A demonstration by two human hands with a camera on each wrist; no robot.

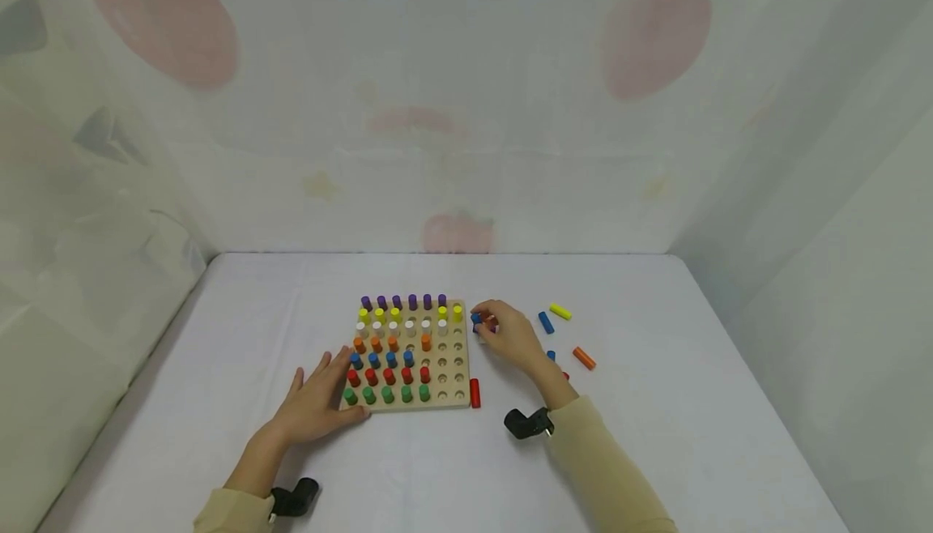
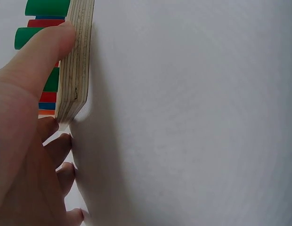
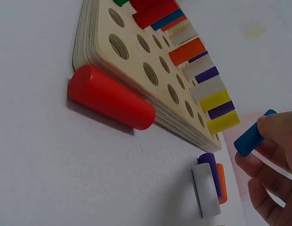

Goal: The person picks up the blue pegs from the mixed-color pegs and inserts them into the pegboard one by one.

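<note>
A wooden pegboard [image 1: 450, 370] carries rows of purple, yellow, white, orange, blue, red and green pegs, with bare holes mostly toward its right side. My left hand [image 1: 315, 405] lies at the board's front left corner, fingers spread along the left side. In the left wrist view, the thumb [image 2: 61, 38] rests against the board's layered edge. Off the board's far right side, my right hand [image 1: 513, 337] pinches a blue peg [image 3: 250, 140] between thumb and fingers, held tilted in the air. Below it, white [image 3: 206, 189], purple [image 3: 206, 158] and orange [image 3: 223, 183] pegs lie together on the table.
One red peg [image 1: 475, 393] lies alongside the board's right edge. Farther right are loose blue [image 1: 546, 322], yellow [image 1: 560, 312] and orange [image 1: 584, 358] pegs. The right forearm partly covers another blue peg [image 1: 551, 355] and a red one [image 1: 566, 375].
</note>
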